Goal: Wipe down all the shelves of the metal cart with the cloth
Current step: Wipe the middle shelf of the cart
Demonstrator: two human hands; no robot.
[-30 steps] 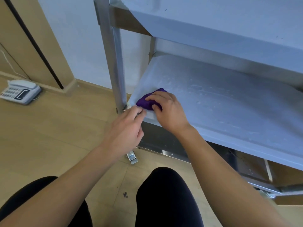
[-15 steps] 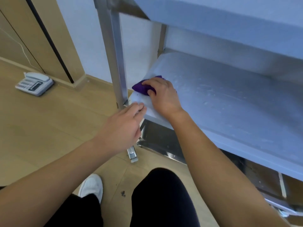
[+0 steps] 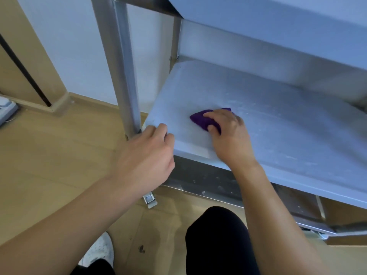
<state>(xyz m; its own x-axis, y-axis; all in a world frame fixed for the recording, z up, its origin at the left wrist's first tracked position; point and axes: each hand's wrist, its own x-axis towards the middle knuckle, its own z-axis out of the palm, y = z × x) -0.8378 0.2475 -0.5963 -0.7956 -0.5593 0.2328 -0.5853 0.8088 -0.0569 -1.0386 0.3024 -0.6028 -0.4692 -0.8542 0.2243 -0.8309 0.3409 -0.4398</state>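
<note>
Two hands are working at the cart (image 3: 258,18)'s shelf (image 3: 288,126): the left hand (image 3: 147,155) is curling its fingers over the shelf's front-left corner, just beside the post (image 3: 127,86). The right hand (image 3: 230,137) is gripping the bunched purple cloth (image 3: 200,120), pressing it onto the shelf near that corner.

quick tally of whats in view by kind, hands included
hands: 2, left hand and right hand
cloth: 1
cart: 1
phone: 1
shoe: 1
total: 6
</note>
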